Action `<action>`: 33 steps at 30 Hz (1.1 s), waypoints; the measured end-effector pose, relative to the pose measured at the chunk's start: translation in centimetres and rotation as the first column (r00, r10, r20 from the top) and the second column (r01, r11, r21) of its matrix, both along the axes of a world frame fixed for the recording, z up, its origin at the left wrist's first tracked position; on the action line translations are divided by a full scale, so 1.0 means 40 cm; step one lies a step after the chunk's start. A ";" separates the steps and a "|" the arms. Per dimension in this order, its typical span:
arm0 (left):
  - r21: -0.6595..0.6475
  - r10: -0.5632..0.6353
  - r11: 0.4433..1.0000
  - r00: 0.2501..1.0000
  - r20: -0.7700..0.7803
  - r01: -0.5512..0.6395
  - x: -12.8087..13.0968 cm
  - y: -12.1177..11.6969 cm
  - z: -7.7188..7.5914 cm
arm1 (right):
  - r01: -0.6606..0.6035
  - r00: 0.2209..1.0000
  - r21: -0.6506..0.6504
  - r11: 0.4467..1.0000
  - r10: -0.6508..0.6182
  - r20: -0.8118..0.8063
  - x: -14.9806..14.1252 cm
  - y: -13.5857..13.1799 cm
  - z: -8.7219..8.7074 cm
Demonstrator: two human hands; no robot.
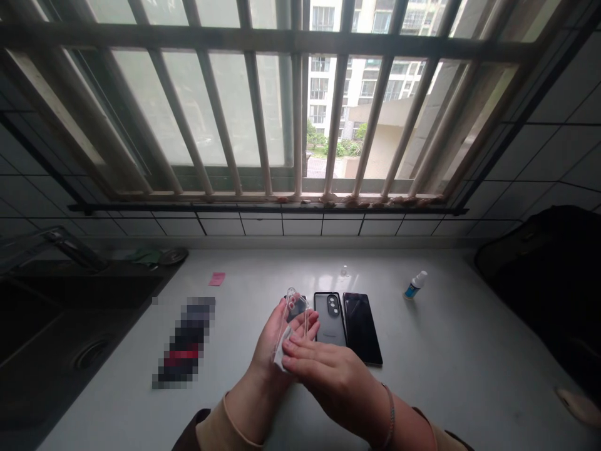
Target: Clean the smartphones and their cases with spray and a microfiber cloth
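Observation:
My left hand [270,347] holds a clear phone case [295,313] upright, above the near middle of a white counter [446,351]. My right hand [328,373] lies across it, fingers pressing a small white wipe [282,354] against the case. Just behind the hands a grey phone case [329,318] with a camera cut-out lies flat, and a black phone [362,327] lies beside it on the right. Part of another dark item shows behind the clear case.
A dark sink [56,338] with a tap [70,247] is at the left. A small spray bottle [416,285], a pink slip [216,279], a blurred-out object [185,341] and a tiny clear cap [344,270] lie on the counter. A black bag [549,275] stands at right. Barred window behind.

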State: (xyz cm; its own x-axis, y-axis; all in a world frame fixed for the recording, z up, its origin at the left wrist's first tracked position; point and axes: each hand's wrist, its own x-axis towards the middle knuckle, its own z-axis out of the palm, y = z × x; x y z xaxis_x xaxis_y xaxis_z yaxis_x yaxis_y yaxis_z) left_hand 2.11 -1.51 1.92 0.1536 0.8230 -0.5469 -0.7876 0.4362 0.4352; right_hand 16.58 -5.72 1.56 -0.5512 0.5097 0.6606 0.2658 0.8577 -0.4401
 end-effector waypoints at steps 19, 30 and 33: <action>0.195 -0.314 0.934 0.948 0.053 0.298 -0.006 -0.023 0.017 | 0.377 0.755 -0.615 0.692 -0.615 -0.229 0.107 0.081 0.005; 0.131 -0.177 0.976 0.984 0.012 0.174 0.009 -0.022 -0.005 | 0.136 0.991 -0.121 0.983 -0.136 0.003 0.033 0.049 -0.018; 0.101 -0.103 0.989 0.994 -0.023 0.105 -0.011 0.001 -0.003 | 0.003 0.999 -0.095 0.996 0.001 0.034 0.027 0.030 0.005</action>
State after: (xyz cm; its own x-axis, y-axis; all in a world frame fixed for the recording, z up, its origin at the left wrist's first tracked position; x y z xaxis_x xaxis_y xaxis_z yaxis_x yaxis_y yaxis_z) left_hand 1.68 -1.46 1.81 0.2327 0.8547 -0.4642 -0.7321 0.4681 0.4950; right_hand 17.65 -4.53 1.76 -0.5720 0.5697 0.5901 0.2830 0.8124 -0.5099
